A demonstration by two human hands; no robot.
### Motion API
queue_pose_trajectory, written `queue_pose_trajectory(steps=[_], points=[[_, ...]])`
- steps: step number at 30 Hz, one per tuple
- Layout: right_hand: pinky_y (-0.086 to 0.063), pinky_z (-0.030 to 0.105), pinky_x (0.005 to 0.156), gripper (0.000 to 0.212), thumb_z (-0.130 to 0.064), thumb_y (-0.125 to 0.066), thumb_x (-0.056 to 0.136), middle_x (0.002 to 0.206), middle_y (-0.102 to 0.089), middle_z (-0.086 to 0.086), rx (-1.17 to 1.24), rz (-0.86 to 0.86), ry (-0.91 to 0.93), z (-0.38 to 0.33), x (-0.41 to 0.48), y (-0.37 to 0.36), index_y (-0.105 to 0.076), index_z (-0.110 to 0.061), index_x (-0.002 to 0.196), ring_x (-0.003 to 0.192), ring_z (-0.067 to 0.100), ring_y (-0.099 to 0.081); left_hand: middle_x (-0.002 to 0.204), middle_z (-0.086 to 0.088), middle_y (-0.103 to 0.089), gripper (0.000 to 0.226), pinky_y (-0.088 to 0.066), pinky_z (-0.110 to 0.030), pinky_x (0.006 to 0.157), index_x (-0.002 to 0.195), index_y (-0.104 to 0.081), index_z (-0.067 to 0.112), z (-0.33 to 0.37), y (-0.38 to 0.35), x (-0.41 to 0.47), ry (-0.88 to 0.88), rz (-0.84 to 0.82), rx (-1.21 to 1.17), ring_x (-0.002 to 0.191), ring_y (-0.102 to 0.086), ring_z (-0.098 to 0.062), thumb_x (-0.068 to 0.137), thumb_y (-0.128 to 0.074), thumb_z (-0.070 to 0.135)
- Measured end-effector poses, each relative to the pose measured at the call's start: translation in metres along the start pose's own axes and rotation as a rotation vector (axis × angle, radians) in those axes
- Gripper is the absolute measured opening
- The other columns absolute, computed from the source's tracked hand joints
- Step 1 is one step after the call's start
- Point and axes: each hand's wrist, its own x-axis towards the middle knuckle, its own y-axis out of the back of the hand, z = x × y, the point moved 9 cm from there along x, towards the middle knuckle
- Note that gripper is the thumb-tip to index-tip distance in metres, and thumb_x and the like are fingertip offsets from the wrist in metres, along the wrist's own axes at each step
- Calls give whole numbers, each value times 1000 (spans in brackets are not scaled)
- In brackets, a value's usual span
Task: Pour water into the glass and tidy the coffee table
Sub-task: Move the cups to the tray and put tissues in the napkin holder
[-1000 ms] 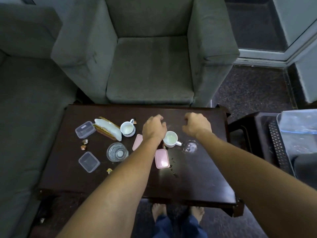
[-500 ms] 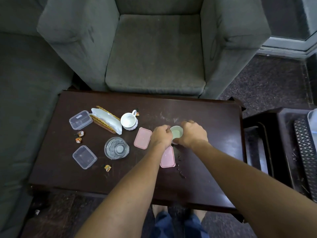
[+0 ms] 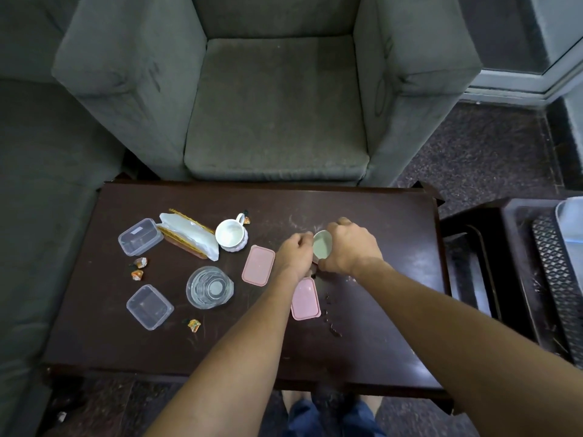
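Right hand: my right hand [image 3: 350,247] lay curled over the white cup [image 3: 322,249] from its right side, fingers wrapped round the wall in a firm hold.
Left hand: my left hand [image 3: 295,253] had its fingers curled, knuckles against the cup's left rim. The view was too tight there to tell whether it pinched the rim or only steadied it.
Cup's place: between my two hands, a little right of the middle of the coffee table [image 3: 378,326], touching both.
Cup's look: small, white, pale inside. It was tipped so that its mouth showed as an oval facing up toward me.
Glass: the clear glass [image 3: 209,287] stood upright, well apart from the cup, to the left and nearer my body.
Way across: from the cup to the glass ran leftward, over one pink lid [image 3: 258,265] whose long side pointed away from me.
Nearer arm: the left, as I judged it; the right would have had to cross over.
Risk: a tipped cup carried over the lid could drip.
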Motion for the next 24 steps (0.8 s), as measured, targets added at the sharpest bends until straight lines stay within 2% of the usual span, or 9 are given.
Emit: queue_pose_trajectory(steps=[1, 3, 5, 11, 13, 15, 18, 21, 24], points=[[-48, 35, 76, 61, -56, -78, 70, 114, -58, 2, 3, 5, 8, 2, -2, 8, -64, -19, 117, 101, 32, -65, 94, -7, -70, 34, -65, -48, 77, 114, -66, 29, 1, -5, -4, 50, -44, -94, 80, -68, -24, 101, -46, 53], [-47, 35, 74, 60, -54, -78, 71, 114, -57, 2, -1, 7, 27, 8, -7, 24, -63, -18, 116, 101, 32, -64, 101, -8, -69, 37, -65, -47, 78, 118, -65, 30, 11, -15, -13, 118, -144, -249, 93, -68, -24, 99, -51, 59], [-50, 37, 79, 63, -53, -77, 71, 116, -57, 3, -26, 16, 47, 16, -13, 43, -62, -18, 121, 102, 32, -64, 100, -6, -69, 40, -64, -46, 82, 121, -65, 28, 27, -28, -20, 112, -223, -291, 103, -67, -24, 98, -55, 60], [-55, 40, 88, 70, -67, -69, 73, 118, -59, 1, -3, 85, 57, 66, -35, 102, -63, -21, 126, 107, 29, -64, 82, 1, -69, 44, -65, -39, 78, 120, -71, 22, 81, -77, -37, 21, -295, -335, 80, -65, -18, 93, -65, 56], [-54, 43, 92, 74, -66, -69, 74, 124, -57, 3, -16, 124, 45, 89, -45, 120, -59, -23, 134, 116, 28, -60, 85, 2, -69, 41, -65, -38, 79, 119, -72, 23, 103, -102, -47, -6, -320, -377, 75, -64, -17, 94, -65, 54], [-52, 43, 96, 78, -63, -68, 75, 128, -55, 5, -71, 172, -2, 118, -58, 138, -54, -24, 142, 122, 30, -55, 91, 2, -69, 42, -65, -37, 78, 122, -71, 22, 123, -133, -58, -28, -346, -402, 78, -65, -18, 94, -65, 53], [-53, 41, 92, 69, -63, -66, 75, 119, -56, 5, -91, 226, -101, 170, -79, 166, -61, -26, 132, 115, 30, -59, 95, 0, -72, 40, -65, -34, 75, 119, -72, 22, 150, -180, -76, -51, -373, -392, 84, -67, -19, 95, -64, 53], [-53, 37, 89, 55, -59, -67, 76, 114, -58, 3, -21, 190, -200, 227, -100, 187, -68, -29, 122, 109, 29, -64, 98, -4, -77, 36, -65, -34, 76, 112, -73, 24, 178, -230, -99, -76, -431, -353, 78, -70, -15, 95, -63, 54], [-51, 34, 89, 56, -52, -72, 71, 116, -64, 6, -21, 185, -268, 280, -120, 209, -69, -28, 122, 112, 28, -64, 98, -5, -77, 31, -64, -37, 78, 106, -71, 25, 204, -280, -123, -95, -501, -307, 78, -69, -17, 98, -60, 52]])
